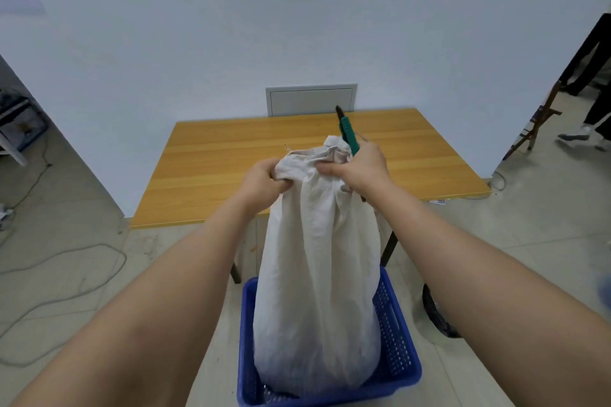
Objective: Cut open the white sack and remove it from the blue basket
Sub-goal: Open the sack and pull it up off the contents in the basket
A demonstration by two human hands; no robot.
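Note:
A tall white cloth sack [317, 291] stands upright in a blue perforated plastic basket [396, 350] on the floor. Its top is bunched and lifted. My left hand [264, 180] grips the bunched top on the left side. My right hand [358, 172] grips the top on the right side and also holds a green-handled cutting tool [347, 134], whose dark tip points up and away from me. The lower part of the tool is hidden by my hand.
A wooden table [231, 168] on dark legs stands just behind the basket. Cables [66, 261] trail over the tiled floor at left. A dark round object [436, 314] lies right of the basket. A person's legs [591, 109] are at far right.

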